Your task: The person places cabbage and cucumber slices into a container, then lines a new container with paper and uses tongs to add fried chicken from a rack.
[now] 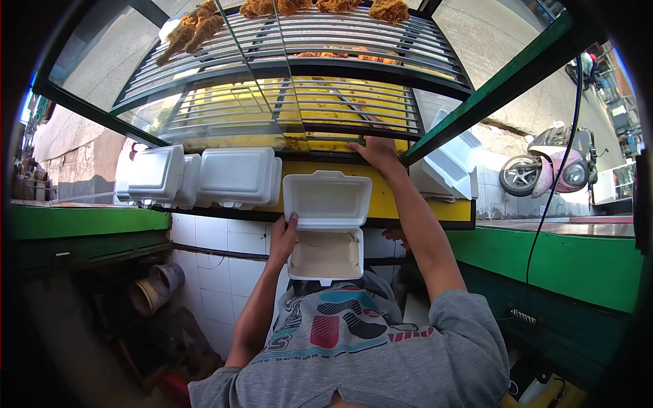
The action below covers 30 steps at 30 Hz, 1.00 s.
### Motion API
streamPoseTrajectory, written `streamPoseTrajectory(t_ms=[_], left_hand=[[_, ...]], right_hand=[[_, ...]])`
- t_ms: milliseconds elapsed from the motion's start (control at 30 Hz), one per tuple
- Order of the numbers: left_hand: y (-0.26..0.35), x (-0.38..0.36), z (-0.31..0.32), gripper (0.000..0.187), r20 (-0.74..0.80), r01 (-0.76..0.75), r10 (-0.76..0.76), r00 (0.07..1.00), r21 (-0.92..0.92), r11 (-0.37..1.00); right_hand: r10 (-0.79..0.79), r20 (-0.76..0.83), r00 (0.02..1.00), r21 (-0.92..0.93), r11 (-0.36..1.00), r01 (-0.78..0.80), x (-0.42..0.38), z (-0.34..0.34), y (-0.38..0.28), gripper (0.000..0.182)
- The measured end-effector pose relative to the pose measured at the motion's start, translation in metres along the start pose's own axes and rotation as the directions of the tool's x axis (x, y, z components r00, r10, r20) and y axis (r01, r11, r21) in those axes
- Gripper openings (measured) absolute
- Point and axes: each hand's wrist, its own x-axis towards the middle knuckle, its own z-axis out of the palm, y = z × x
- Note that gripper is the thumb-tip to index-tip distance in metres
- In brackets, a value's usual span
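Observation:
My left hand (282, 239) grips the left side of an open white foam takeaway box (327, 202), its thumb at the hinge. The lid stands up, and brown paper (325, 253) lines the base, with no food visible on it. My right hand (378, 151) reaches through the near opening of the glass display case. It is closed around the end of metal tongs (345, 102), which point up and left over the yellow case floor. Part of that grip is hidden behind the rack bars. Pieces of fried chicken (389, 10) lie on the upper rack.
Closed white foam boxes (235, 175) line the counter's left side. More foam boxes (452, 149) lean at the right, beside a green case post (503, 81). A black cable (554, 177) hangs at the right. Outside stands a parked pink scooter (554, 166).

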Motion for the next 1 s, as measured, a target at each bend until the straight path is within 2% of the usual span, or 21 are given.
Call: streamPoseTrajectory(t_ms=[33,100,133,233,300,400,433,500,533,600,800,933,1000], left_hand=[[-0.001,-0.003,0.000,0.036,0.004,-0.015,0.015,1.000,-0.009,1.000],[-0.001,-0.003,-0.002,0.036,0.000,-0.010,0.010,1.000,-0.007,1.000],[-0.002,-0.004,-0.002,0.035,0.001,-0.004,0.004,1.000,-0.004,1.000],[0.002,-0.005,-0.001,0.035,0.002,0.010,-0.010,1.000,-0.032,0.999],[-0.003,-0.004,-0.001,0.035,0.013,0.004,-0.004,1.000,-0.034,0.999],[-0.004,-0.006,0.002,0.035,0.029,-0.008,0.009,1.000,-0.040,0.999],[-0.001,-0.007,0.003,0.035,0.028,-0.014,0.015,0.999,-0.043,0.999],[-0.007,-0.006,0.003,0.035,0.050,-0.016,0.017,0.999,-0.031,0.999],[-0.008,-0.006,0.003,0.035,0.060,-0.012,0.014,0.998,-0.022,1.000],[-0.009,-0.005,0.003,0.036,0.070,-0.015,0.017,0.997,-0.034,0.999],[0.001,-0.017,-0.004,0.037,0.086,0.013,-0.011,0.996,-0.016,1.000],[0.000,-0.025,-0.009,0.037,0.085,0.013,-0.014,0.996,0.008,1.000],[-0.006,-0.027,-0.012,0.037,0.102,0.005,-0.005,0.995,0.001,1.000]], right_hand=[[-0.003,0.003,1.000,0.001,1.000,0.003,0.000,-0.006,-0.005,0.044],[0.117,0.201,0.973,0.019,0.992,-0.123,0.002,-0.021,-0.014,0.044],[0.115,0.202,0.973,0.018,0.992,-0.121,-0.001,-0.022,-0.016,0.044],[0.074,0.118,0.990,-0.057,0.996,-0.068,-0.009,-0.019,-0.013,0.043],[0.122,-0.031,0.992,0.034,0.992,-0.121,-0.016,-0.013,-0.010,0.040],[0.182,-0.129,0.975,0.076,0.982,-0.173,-0.032,-0.018,-0.016,0.037],[0.189,-0.136,0.972,0.072,0.981,-0.181,-0.038,-0.023,-0.021,0.037],[0.392,-0.025,0.919,0.185,0.906,-0.381,-0.054,-0.034,-0.033,0.038],[0.398,-0.032,0.917,0.184,0.904,-0.386,-0.063,-0.037,-0.036,0.038],[0.338,-0.214,0.917,0.190,0.935,-0.301,-0.082,-0.043,-0.043,0.044],[0.437,-0.152,0.887,0.238,0.887,-0.396,-0.155,-0.067,-0.058,0.046],[0.454,-0.220,0.863,0.241,0.883,-0.403,-0.208,-0.077,-0.071,0.042],[0.517,-0.218,0.828,0.281,0.845,-0.454,-0.235,-0.081,-0.080,0.038]])
